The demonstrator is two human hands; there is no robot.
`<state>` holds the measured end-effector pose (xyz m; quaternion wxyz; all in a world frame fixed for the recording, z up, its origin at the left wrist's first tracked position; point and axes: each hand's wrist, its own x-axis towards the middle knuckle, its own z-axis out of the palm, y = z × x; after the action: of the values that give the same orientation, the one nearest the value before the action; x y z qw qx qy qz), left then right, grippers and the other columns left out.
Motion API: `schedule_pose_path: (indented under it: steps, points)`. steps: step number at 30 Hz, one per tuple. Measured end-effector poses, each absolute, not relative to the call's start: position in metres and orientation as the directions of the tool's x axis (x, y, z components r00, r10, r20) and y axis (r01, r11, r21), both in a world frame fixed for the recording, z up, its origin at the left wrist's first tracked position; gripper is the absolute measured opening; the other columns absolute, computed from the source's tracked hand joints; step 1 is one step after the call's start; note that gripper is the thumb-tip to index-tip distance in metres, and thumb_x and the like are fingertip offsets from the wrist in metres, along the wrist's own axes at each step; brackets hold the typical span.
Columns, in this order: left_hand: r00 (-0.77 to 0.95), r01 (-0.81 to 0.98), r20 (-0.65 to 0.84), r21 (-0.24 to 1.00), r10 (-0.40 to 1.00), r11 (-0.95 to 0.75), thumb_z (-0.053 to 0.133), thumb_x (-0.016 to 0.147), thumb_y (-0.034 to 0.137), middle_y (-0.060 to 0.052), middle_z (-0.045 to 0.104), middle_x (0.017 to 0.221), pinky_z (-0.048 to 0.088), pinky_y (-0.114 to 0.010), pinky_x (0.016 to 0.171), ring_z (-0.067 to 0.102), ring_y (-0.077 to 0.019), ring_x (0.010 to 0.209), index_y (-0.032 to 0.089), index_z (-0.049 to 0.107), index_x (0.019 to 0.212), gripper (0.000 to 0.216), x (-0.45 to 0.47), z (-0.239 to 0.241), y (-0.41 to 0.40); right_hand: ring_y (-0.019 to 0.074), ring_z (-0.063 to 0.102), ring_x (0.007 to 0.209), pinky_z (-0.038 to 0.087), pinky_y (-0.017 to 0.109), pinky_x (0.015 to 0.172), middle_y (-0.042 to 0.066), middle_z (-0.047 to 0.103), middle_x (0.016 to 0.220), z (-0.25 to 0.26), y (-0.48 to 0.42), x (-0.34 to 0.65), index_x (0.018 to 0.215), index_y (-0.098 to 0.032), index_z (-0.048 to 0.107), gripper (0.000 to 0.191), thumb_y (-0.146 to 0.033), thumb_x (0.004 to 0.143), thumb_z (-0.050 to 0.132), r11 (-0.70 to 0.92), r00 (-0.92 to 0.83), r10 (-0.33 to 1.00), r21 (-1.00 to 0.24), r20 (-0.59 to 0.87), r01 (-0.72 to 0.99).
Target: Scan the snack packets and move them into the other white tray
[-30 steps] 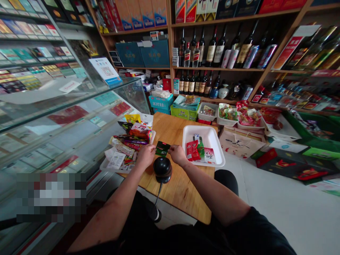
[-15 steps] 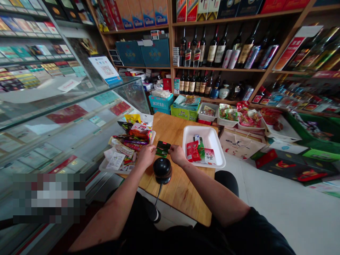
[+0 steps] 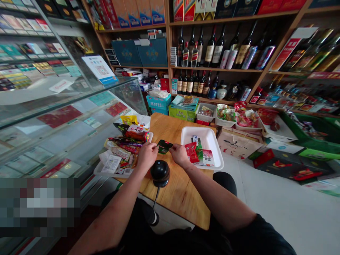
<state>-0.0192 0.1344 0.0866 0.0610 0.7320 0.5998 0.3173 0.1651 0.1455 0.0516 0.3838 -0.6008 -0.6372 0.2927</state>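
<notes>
A small dark green snack packet (image 3: 164, 146) is stretched between my two hands above the wooden table. My left hand (image 3: 147, 154) pinches its left edge, and my right hand (image 3: 179, 155) pinches its right edge. Just below the packet stands a black, round-headed scanner (image 3: 159, 172) with a cable running down toward me. Left of my left hand, a white tray (image 3: 99, 170) is heaped with colourful snack packets (image 3: 135, 132). To the right of my right hand, another white tray (image 3: 218, 156) holds a red packet (image 3: 191, 152) and several green and white ones.
The wooden table (image 3: 183, 198) stands before my knees. A glass display counter (image 3: 79, 131) runs along the left. Shelves of bottles (image 3: 209, 49) rise at the back. Snack bins (image 3: 225, 117), a paper bag (image 3: 237, 143) and a dark gift box (image 3: 287, 166) sit to the right.
The view has shifted slightly. Both hands still hold the green packet, which now tilts a little, its right side lower, and sits slightly farther from the scanner.
</notes>
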Motion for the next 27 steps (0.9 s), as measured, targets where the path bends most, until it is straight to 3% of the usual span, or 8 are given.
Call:
schedule_pose_path:
  steps: [14, 19, 24, 27]
  points:
    - [0.2, 0.751, 0.333, 0.552, 0.922, -0.362, 0.049, 0.096, 0.03, -0.006, 0.072, 0.09, 0.046, -0.03, 0.076, 0.066, -0.0205, 0.084, 0.022, 0.069, 0.087, 0.023, 0.066, 0.102, 0.13, 0.0185, 0.065, 0.074, 0.046, 0.026, 0.069, 0.004, 0.074, 0.084, 0.07, 0.124, 0.246, 0.092, -0.019, 0.075, 0.025, -0.028, 0.085, 0.053, 0.124, 0.135, 0.968, -0.867, 0.214, 0.482]
    - [0.275, 0.641, 0.337, 0.633, 0.9, -0.433, 0.05, 0.092, 0.02, -0.007, 0.074, 0.101, 0.049, -0.031, 0.085, 0.067, -0.0213, 0.095, 0.021, 0.07, 0.099, 0.022, 0.103, 0.086, 0.13, 0.0193, 0.068, 0.08, 0.051, 0.028, 0.073, 0.004, 0.076, 0.092, 0.06, 0.115, 0.284, 0.1, -0.021, 0.075, 0.032, -0.024, 0.082, 0.049, 0.086, 0.191, 0.965, -0.903, 0.182, 0.421]
    - [0.324, 0.623, 0.271, 0.66, 0.906, -0.42, 0.051, 0.091, 0.017, -0.008, 0.074, 0.106, 0.051, -0.033, 0.088, 0.068, -0.0218, 0.098, 0.022, 0.07, 0.109, 0.026, 0.133, 0.07, 0.131, 0.0212, 0.07, 0.094, 0.053, 0.032, 0.087, 0.005, 0.077, 0.1, 0.048, 0.111, 0.317, 0.107, -0.022, 0.075, 0.045, -0.012, 0.072, 0.048, 0.017, 0.242, 0.953, -0.829, 0.183, 0.559]
    - [0.353, 0.626, 0.234, 0.661, 0.906, -0.415, 0.053, 0.091, 0.016, -0.01, 0.072, 0.116, 0.051, -0.036, 0.095, 0.068, -0.0231, 0.106, 0.022, 0.066, 0.122, 0.035, 0.146, 0.065, 0.133, 0.0214, 0.069, 0.104, 0.052, 0.034, 0.093, 0.005, 0.074, 0.112, 0.041, 0.112, 0.332, 0.119, -0.023, 0.071, 0.053, -0.011, 0.074, 0.045, -0.004, 0.264, 0.946, -0.804, 0.191, 0.595]
